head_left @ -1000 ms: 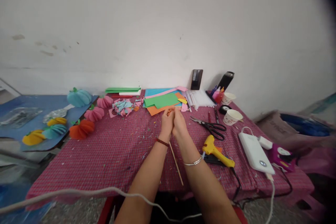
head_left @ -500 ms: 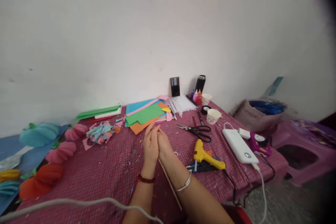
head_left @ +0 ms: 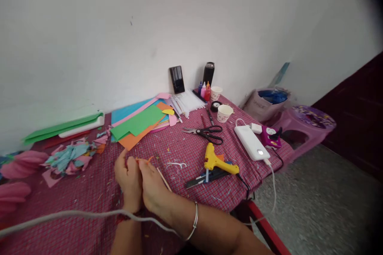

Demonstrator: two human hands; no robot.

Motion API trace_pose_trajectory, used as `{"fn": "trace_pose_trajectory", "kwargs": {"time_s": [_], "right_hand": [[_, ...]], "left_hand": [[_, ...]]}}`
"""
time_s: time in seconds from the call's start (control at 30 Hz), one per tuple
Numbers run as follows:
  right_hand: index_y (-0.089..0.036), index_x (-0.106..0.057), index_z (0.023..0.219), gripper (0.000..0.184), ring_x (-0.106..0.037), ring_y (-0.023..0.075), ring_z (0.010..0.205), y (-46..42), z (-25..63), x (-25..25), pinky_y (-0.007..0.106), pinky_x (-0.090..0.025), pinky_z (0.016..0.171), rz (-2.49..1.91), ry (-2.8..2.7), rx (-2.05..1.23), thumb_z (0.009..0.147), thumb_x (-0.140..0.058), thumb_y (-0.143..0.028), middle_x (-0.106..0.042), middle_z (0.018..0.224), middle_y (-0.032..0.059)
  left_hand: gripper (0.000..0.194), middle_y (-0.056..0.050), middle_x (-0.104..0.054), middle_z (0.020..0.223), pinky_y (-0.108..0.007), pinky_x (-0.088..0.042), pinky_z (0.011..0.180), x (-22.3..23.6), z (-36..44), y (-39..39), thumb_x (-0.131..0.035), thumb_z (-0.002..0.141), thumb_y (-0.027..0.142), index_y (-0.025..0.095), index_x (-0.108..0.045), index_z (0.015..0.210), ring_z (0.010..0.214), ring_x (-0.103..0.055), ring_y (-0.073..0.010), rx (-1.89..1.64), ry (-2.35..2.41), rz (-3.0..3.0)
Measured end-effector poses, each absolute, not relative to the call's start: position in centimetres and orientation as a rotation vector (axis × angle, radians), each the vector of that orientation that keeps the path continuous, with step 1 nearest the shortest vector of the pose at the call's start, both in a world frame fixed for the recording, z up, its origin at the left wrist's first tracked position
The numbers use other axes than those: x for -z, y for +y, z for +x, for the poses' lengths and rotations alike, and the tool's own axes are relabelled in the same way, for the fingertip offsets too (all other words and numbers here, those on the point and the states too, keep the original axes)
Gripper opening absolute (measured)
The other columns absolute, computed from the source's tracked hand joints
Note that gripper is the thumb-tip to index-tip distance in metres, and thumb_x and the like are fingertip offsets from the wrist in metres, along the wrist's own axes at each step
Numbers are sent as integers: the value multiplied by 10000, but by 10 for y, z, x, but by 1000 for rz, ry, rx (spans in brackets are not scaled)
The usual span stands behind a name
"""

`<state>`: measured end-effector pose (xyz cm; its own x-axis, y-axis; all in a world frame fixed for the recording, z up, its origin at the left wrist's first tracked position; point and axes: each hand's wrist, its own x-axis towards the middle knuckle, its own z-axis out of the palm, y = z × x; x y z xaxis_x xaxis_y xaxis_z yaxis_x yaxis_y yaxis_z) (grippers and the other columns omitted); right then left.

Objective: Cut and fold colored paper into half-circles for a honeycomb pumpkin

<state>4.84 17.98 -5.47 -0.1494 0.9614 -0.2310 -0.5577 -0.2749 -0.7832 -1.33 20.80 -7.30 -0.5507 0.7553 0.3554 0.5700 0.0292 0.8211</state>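
My left hand (head_left: 128,177) and my right hand (head_left: 154,187) are closed against each other above the table's left middle. An orange strip (head_left: 149,159), apparently paper, pokes out at the top between them; the rest of what they enclose is hidden by the fingers. Part of a thin wooden stick (head_left: 164,179) shows past my right hand, its other end covered. Beyond the hands lie green paper (head_left: 140,121) and orange paper (head_left: 133,140). Black-handled scissors (head_left: 206,132) rest to the right, blades apart. Closer in, a yellow glue gun (head_left: 220,162) lies on its side.
Torn paper scraps (head_left: 70,155) and pink paper pumpkins (head_left: 24,164) are on the left. At the right stand paper cups (head_left: 224,113), a power bank (head_left: 250,143) and a purple socket block (head_left: 271,137). A white cable (head_left: 89,214) crosses the foreground. A pink stool (head_left: 299,127) stands beyond the table.
The view has turned rightward, so the table's things sit farther left. My hands stay pressed together and now appear left of centre. An orange strip has become visible between them.
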Motion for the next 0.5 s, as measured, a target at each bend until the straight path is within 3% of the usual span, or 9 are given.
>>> {"fn": "trace_pose_trajectory", "kwargs": {"time_s": [0.07,0.17,0.3,0.4,0.5], "right_hand": [[-201,-627,855,288,-666,206,936,181,53,51,365,-503,878,-788,-496,-1752,822,-490,-453,-709,936,72],[-203,-653,881,345,-667,215,950,189,61,47,394,-499,895,-676,-416,-1848,865,-468,-494,-715,919,69],[-199,-649,1024,482,-629,247,1068,205,72,46,467,-497,920,-512,-444,-1992,899,-373,-574,-700,1011,102],[-241,-625,1121,526,-570,262,1184,217,75,50,532,-474,949,-403,-455,-2017,887,-341,-616,-683,1071,87],[-316,-621,1105,403,-546,249,1223,221,71,56,531,-460,980,-386,-407,-1956,869,-409,-564,-690,1039,39]], "left_hand": [[527,-182,-570,1327,-471,-379,1072,73,-12,208,-410,833,268,95,-527,1317,1249,-510,-301,-1580,2180,1490],[572,-206,-488,1420,-508,-295,1130,64,-3,202,-387,843,219,72,-449,1392,1350,-414,-315,-1501,2168,1752],[485,-151,-532,1404,-580,-167,1163,50,17,187,-302,951,295,154,-503,1369,1392,-368,-313,-1270,1961,2089],[516,-129,-465,1470,-561,-184,1164,46,30,182,-279,972,351,191,-413,1445,1403,-352,-299,-1230,1749,2250],[540,-113,-414,1509,-544,-213,1162,46,32,189,-306,967,369,207,-354,1480,1417,-326,-294,-1201,1619,2296]]}}
